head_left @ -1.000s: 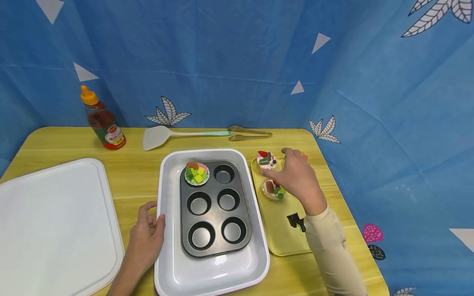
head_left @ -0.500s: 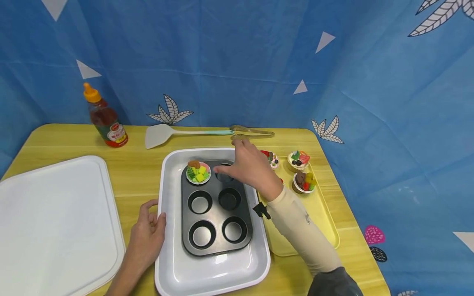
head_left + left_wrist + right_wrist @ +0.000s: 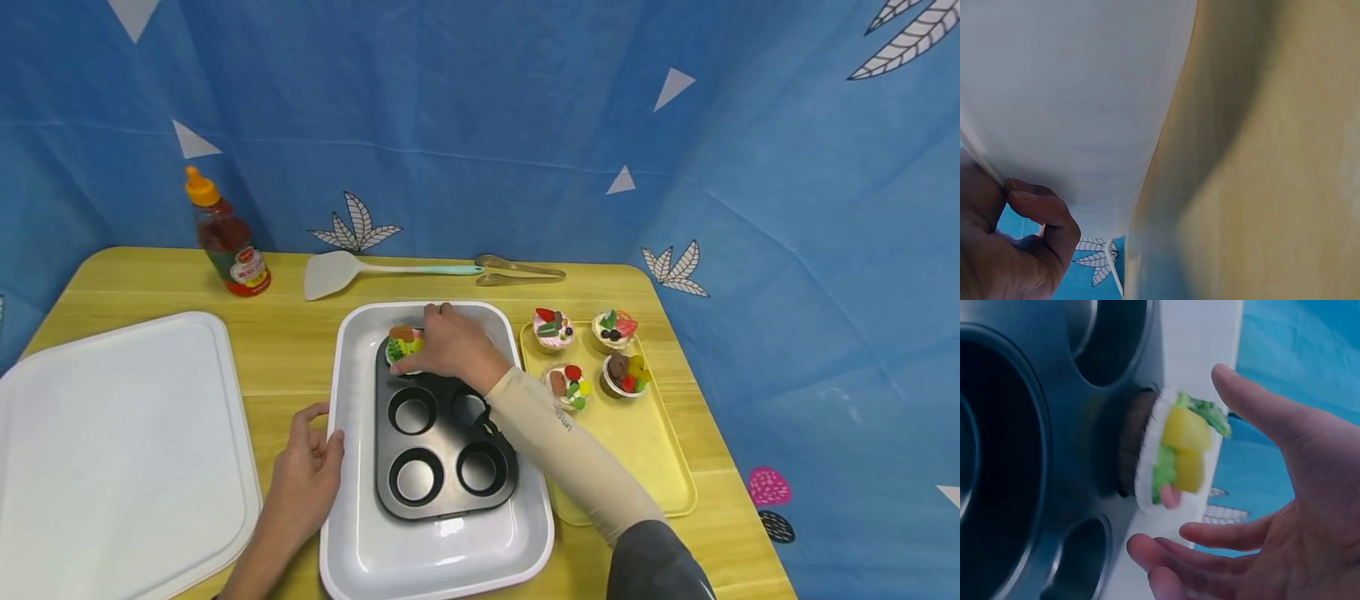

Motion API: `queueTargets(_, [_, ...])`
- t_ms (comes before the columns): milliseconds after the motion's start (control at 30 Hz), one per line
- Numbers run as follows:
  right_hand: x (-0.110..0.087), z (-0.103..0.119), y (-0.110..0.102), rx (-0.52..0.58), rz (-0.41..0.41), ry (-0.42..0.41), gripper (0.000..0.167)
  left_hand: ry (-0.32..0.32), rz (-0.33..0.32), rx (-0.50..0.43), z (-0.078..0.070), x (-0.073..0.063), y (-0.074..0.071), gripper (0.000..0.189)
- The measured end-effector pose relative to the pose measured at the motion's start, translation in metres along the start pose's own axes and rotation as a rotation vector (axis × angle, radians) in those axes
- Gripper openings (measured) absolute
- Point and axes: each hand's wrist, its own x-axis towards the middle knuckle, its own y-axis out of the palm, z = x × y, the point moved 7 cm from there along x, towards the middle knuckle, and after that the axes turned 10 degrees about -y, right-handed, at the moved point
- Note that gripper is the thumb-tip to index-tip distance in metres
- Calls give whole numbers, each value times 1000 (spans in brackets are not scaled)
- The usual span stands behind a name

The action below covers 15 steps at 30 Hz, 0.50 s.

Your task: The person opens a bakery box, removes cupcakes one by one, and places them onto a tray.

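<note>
A toy cupcake (image 3: 402,344) with green, yellow and brown toppings sits in the back left cup of a dark muffin tin (image 3: 447,434), which lies inside a white tray (image 3: 352,533). My right hand (image 3: 450,348) hovers over the tin's back row and partly hides it. In the right wrist view, the thumb and fingers of this hand (image 3: 1300,500) are spread on either side of the cupcake (image 3: 1175,453), apart from it. At the white tray's left side, my left hand (image 3: 306,475) pinches the rim; the left wrist view shows the bent finger and thumb (image 3: 1041,212) there.
To the right lies a yellow tray (image 3: 630,450) with several toy cupcakes (image 3: 625,375) at its far end. A white board (image 3: 127,450) is on the left. Along the back are a sauce bottle (image 3: 234,248), a spatula (image 3: 333,273) and tongs (image 3: 521,271).
My right hand has swung left from above the cupcakes on the yellow tray to the cupcake in the muffin tin. The left hand keeps its hold on the white tray's rim.
</note>
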Motion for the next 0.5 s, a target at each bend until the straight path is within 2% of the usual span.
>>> queueTargets(267, [10,8,20,12,-11,-7,92,-1,4,-7,-1,-1,1,38])
queueTargets(500, [17,7,27,52,-10,-35,80,15,-13,7,-2,-1,-1,38])
